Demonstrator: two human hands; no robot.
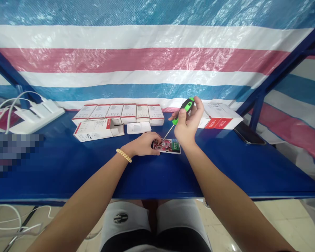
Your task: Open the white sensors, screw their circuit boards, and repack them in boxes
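An opened white device (179, 152) lies on the blue table, showing a red circuit board (168, 145) and a green battery-like block (175, 145) at its right end. My left hand (145, 144) grips the device's left end, thumb at the near edge and fingers at the far edge. In my right hand (187, 122) is a screwdriver (187, 106) with a green and black handle. It slants down to the left, its tip at the board close to my left fingers. Behind the device rests a white plastic cover (139, 127).
A row of small white boxes (115, 112) stands at the back; an opened box (98, 129) lies before it. More boxes (222, 117) and a dark phone (249, 133) are at right. A power strip (39, 117) with plugs and cables occupies the left.
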